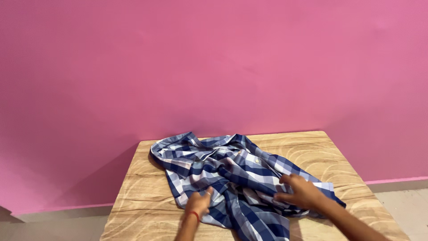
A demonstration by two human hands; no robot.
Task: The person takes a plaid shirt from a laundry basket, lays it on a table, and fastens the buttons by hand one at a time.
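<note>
A crumpled blue, white and navy checked shirt (pixel 223 174) lies spread over the middle of a light wooden table (pixel 307 151). My left hand (pixel 198 203), with a red thread at the wrist, presses down on the shirt's near left part, fingers curled into the cloth. My right hand (pixel 298 191) rests on the shirt's right side, fingers spread and bent over a fold of fabric. Whether either hand pinches the cloth is hard to tell.
The table stands against a plain pink wall (pixel 214 67). A pale floor (pixel 401 205) shows at the right and lower left. Bare wood shows around the shirt at the left and right edges.
</note>
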